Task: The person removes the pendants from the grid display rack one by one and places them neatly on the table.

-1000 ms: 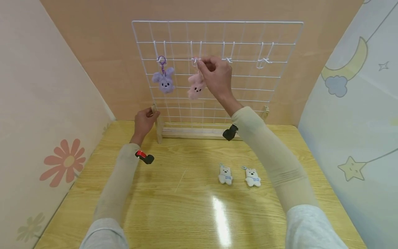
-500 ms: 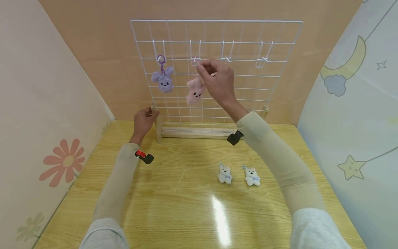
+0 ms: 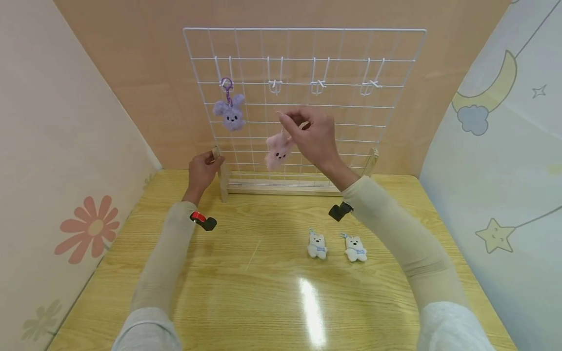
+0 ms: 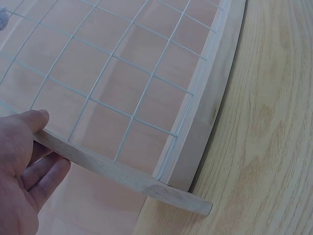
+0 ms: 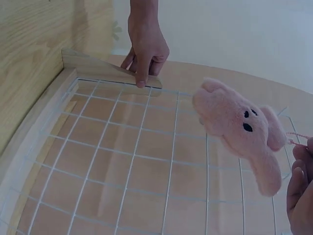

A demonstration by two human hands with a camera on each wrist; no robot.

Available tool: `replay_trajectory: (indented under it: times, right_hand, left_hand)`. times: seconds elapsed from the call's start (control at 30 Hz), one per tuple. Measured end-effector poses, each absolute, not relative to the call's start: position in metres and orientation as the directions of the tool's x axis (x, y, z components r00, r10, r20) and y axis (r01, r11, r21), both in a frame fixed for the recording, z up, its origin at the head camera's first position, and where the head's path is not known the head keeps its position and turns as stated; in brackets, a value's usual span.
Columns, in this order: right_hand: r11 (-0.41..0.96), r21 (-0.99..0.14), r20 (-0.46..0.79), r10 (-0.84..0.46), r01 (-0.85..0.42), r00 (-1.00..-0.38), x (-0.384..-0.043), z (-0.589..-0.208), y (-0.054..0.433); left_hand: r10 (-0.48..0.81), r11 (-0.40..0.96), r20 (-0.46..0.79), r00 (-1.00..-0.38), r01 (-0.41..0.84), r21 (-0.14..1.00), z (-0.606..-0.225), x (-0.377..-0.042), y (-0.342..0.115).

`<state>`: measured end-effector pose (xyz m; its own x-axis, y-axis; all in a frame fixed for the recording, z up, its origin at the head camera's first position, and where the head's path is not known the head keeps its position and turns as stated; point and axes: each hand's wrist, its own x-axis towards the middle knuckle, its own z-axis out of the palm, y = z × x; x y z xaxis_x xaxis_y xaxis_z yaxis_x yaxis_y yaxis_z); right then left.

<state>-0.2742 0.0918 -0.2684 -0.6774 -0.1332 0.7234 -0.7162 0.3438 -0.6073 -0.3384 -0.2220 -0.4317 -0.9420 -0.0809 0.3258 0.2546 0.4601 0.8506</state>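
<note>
A pink plush keychain point(image 3: 278, 152) dangles in front of the white wire grid point(image 3: 303, 29). My right hand point(image 3: 312, 135) pinches its thin pink cord between thumb and fingers, below the second hook point(image 3: 275, 85). In the right wrist view the plush point(image 5: 234, 117) hangs at a tilt, apart from the wires, with the hand point(image 5: 304, 188) at the edge. Over on the left, my left hand point(image 3: 203, 173) grips the wooden side post point(image 3: 223, 181) of the grid's stand. The left wrist view shows thumb and fingers on either side of that post point(image 4: 112, 169).
A purple plush keychain point(image 3: 232, 117) hangs from the leftmost hook. Two more hooks point(image 3: 319, 85) sit to the right on the grid. Two white bear keychains point(image 3: 317, 246) lie on the wooden table point(image 3: 210, 287) near my right forearm. Patterned walls flank both sides.
My right hand has come down from the second hook and slightly right, bringing the pink plush keychain lower; the cord is now off the hook. My left hand stays on the post.
</note>
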Motion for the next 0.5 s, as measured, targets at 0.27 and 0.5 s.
replay_trajectory:
  times: [0.27,0.5]
  right_hand:
    - [0.356,-0.588,0.713,-0.196,-0.726,-0.673,-0.258,-0.287,0.099]
    - [0.312,-0.580,0.723,-0.228,-0.752,-0.652,-0.243,-0.301,0.101]
  left_hand:
    - [-0.085,0.463,0.324,-0.942,0.251,0.850,-0.432,-0.339,-0.222]
    - [-0.090,0.445,0.313,-0.945,0.243,0.862,-0.433,-0.340,-0.222]
